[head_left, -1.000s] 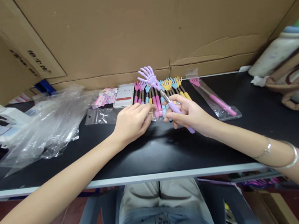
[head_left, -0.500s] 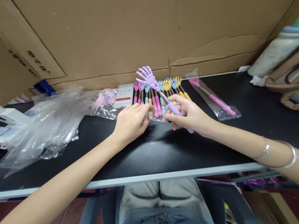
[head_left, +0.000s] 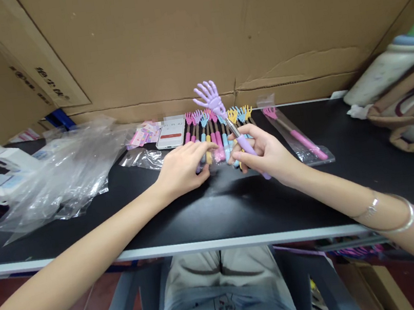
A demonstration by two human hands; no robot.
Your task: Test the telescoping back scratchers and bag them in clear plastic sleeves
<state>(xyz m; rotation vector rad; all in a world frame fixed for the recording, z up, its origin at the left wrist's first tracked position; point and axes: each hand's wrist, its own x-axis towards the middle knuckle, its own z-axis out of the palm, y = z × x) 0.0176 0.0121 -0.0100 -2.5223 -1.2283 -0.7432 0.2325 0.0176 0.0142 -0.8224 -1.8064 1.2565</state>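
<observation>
A lilac back scratcher (head_left: 245, 144) with a hand-shaped head is gripped by its handle in my right hand (head_left: 265, 154), tilted with the head up and away from me. My left hand (head_left: 182, 168) is closed, thumb and fingers pinching a clear plastic bag (head_left: 216, 163) that spans the gap between my hands. Some of my right fingers also touch this film. Just behind my hands lies a row of several back scratchers (head_left: 219, 140) in pink, blue, yellow and purple, their handles partly hidden by my fingers.
At left a heap of clear bags (head_left: 69, 170) lies beside a white power strip (head_left: 14, 165). A phone (head_left: 171, 132) and colourful cards (head_left: 144, 134) are behind my left hand. On the right are a bagged pink back scratcher (head_left: 297, 136), a bottle (head_left: 388, 68) and a brown bag (head_left: 395, 140).
The lilac back scratcher has shifted slightly right and away from me with my right hand, standing a little higher. My left hand has stayed nearly in place, still on the plastic.
</observation>
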